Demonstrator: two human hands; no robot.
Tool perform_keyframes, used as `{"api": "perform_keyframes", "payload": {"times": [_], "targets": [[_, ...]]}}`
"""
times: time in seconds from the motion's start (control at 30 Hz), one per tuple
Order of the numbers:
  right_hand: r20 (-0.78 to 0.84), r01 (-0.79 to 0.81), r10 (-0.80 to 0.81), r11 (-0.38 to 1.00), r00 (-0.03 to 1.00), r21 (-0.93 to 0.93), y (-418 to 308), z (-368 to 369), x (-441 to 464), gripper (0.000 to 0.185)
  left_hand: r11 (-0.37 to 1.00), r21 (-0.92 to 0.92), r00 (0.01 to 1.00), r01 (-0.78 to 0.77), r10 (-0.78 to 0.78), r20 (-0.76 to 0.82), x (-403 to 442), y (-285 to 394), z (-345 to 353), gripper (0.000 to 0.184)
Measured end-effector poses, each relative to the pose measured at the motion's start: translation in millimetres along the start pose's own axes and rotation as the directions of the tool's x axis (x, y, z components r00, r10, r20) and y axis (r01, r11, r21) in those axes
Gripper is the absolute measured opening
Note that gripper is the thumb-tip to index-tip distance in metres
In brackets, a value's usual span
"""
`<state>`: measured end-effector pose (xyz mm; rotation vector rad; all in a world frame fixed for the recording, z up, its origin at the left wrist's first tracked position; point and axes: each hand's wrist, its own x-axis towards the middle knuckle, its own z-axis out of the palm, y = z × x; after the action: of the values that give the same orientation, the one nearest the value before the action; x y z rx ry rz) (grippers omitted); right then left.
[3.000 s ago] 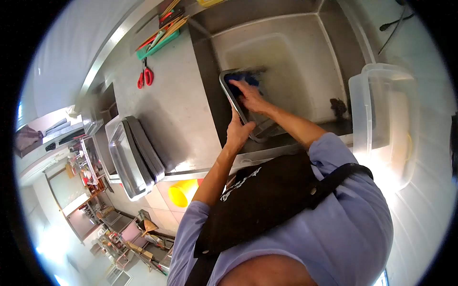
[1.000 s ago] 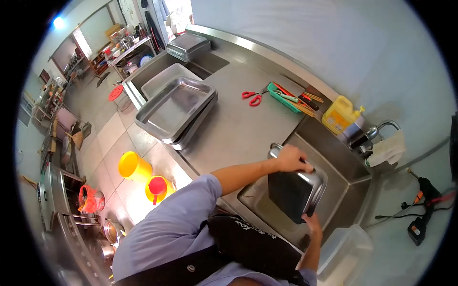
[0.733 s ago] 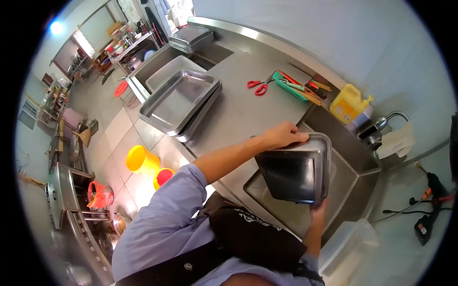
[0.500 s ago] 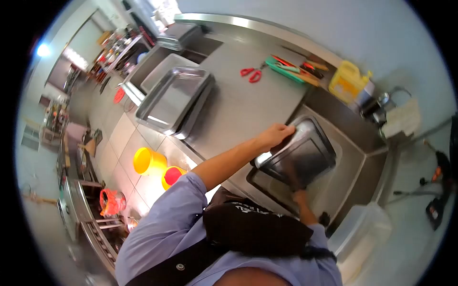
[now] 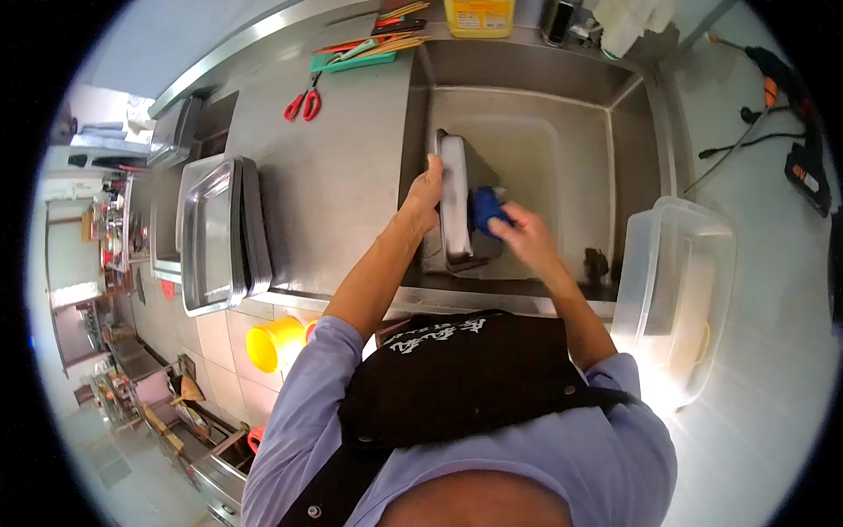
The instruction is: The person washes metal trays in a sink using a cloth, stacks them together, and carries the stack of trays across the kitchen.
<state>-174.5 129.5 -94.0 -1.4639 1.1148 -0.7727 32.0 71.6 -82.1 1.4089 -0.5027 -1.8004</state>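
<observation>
A metal pan point(image 5: 455, 202) stands tilted on its side at the left of the sink point(image 5: 536, 66). My left hand point(image 5: 425, 195) grips its rim, with the thumb along the upper edge. In my right hand point(image 5: 529, 239) is a blue cloth point(image 5: 488, 211), pressed against or close to the pan's right side; exact contact is hidden. Below the pan, part of another metal piece shows, its shape mostly covered. Shallow water appears to lie on the sink floor.
Stacked metal trays point(image 5: 211, 237) rest on the counter point(image 5: 342, 176) at left. Red-handled scissors point(image 5: 304, 104) lie near a green tray point(image 5: 356, 60) of sticks and tools. A yellow jug point(image 5: 479, 16) stands behind the sink. At right is a clear plastic bin point(image 5: 676, 290); a dark scrubber-like clump point(image 5: 596, 263) sits in the sink.
The pan has turned from underside-up to standing on its side, lower at the sink's left. My right hand has come up beside it, the blue cloth now visible. The view has rotated.
</observation>
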Motion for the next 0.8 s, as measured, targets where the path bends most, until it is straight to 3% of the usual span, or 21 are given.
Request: {"api": "perform_keyframes", "payload": {"times": [0.03,0.07,0.13,0.2,0.23,0.3,0.33,0.43,0.53,0.57,0.67,0.73,0.8], "targets": [[-0.020,0.284,-0.299,0.922,0.954,-0.262,-18.2,11.6,-0.4,0.026,0.999,-0.046,0.998,-0.026,0.029,0.062,2.9,-3.2,-0.3,0.064],[-0.024,0.432,-0.501,0.768,0.865,-0.473,-31.9,22.6,1.5,0.028,0.994,-0.093,0.991,-0.050,0.061,0.123,5.0,-4.8,1.2,0.063],[-0.067,0.365,-0.509,0.696,0.858,-0.619,-34.1,42.2,11.2,0.029,0.988,-0.145,0.984,-0.059,0.082,0.161,-15.2,-13.4,11.0,0.057],[-0.182,0.368,-0.538,0.749,0.823,-0.552,-18.9,46.7,32.0,0.031,0.984,-0.160,0.983,-0.076,0.101,0.155,-25.3,-20.4,6.7,0.057],[-0.236,0.373,-0.546,0.772,0.804,-0.515,-10.7,47.4,47.2,0.032,0.993,-0.037,0.982,-0.111,0.115,0.149,-29.7,-24.0,5.7,0.050],[-0.364,0.322,-0.515,0.820,0.776,-0.474,6.3,40.2,81.9,0.032,0.964,0.203,0.979,-0.170,0.142,0.147,-36.9,-33.8,8.1,0.039],[-0.421,0.300,-0.500,0.838,0.756,-0.456,12.3,32.8,100.5,0.031,0.956,0.185,0.967,-0.226,0.196,0.164,-38.6,-37.3,12.1,0.038],[-0.480,0.206,-0.227,0.974,0.847,-0.098,15.5,13.7,147.1,0.032,0.938,0.136,0.942,-0.319,0.297,0.155,-41.0,-39.8,23.0,0.039],[-0.330,-0.087,0.061,0.994,0.942,-0.064,12.5,-13.0,171.3,0.039,0.957,0.166,0.968,-0.237,0.218,0.124,-46.4,-28.9,21.7,0.039],[-0.302,-0.067,0.013,0.983,0.953,-0.170,44.5,-14.5,184.3,0.042,0.959,0.164,0.970,-0.230,0.212,0.118,-45.5,-30.3,19.7,0.039],[-0.320,-0.144,0.161,0.987,0.934,0.077,128.9,-2.5,181.7,0.043,0.964,0.165,0.976,-0.209,0.195,0.094,-43.0,-34.8,8.9,0.038],[-0.291,-0.223,0.228,0.974,0.929,0.051,187.4,-0.5,172.8,0.044,0.970,0.152,0.981,-0.190,0.183,0.058,-44.5,-40.7,4.5,0.037],[-0.374,-0.344,0.249,0.915,0.893,-0.211,227.0,8.4,147.4,0.044,0.970,0.128,0.979,-0.204,0.203,0.022,-44.3,-44.6,-0.3,0.036]]}}
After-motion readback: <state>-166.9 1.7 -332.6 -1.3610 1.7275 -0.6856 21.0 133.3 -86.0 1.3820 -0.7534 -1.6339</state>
